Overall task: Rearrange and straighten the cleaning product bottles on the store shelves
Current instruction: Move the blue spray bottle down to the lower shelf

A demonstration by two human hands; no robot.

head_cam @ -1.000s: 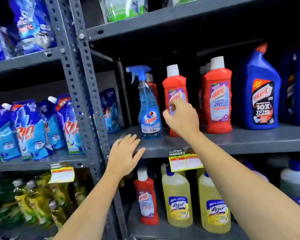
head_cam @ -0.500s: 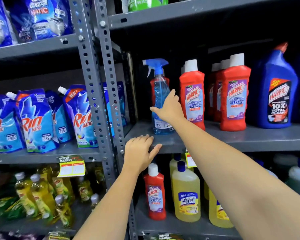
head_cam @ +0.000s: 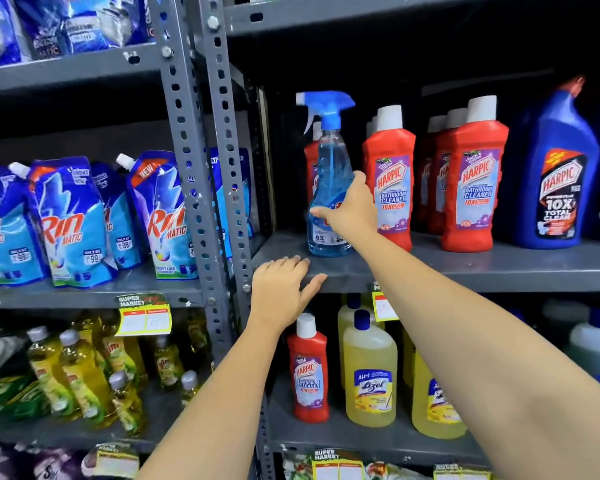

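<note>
A clear blue spray bottle [head_cam: 328,188] with a blue trigger stands upright at the left end of the grey middle shelf [head_cam: 482,268]. My right hand [head_cam: 350,209] wraps around its lower body, covering part of the label. My left hand [head_cam: 281,289] rests flat on the shelf's front edge just left of and below the bottle, fingers spread, holding nothing. Right of the spray bottle stand red Harpic bathroom cleaner bottles [head_cam: 392,178] [head_cam: 475,178] with white caps, more behind them. A blue Harpic toilet cleaner bottle [head_cam: 558,171] stands further right.
A perforated grey upright [head_cam: 222,168] divides the two shelf bays. Blue Rin pouches [head_cam: 73,220] fill the left bay, with yellow dish-liquid bottles [head_cam: 84,375] below. Under the middle shelf stand a red Harpic bottle [head_cam: 309,372] and yellow Lizol bottles [head_cam: 371,375]. Price tags [head_cam: 142,317] hang from shelf edges.
My right hand left the red Harpic bottle, moved left and closed around the spray bottle. My left hand stays on the shelf edge. The view has shifted towards the shelf.
</note>
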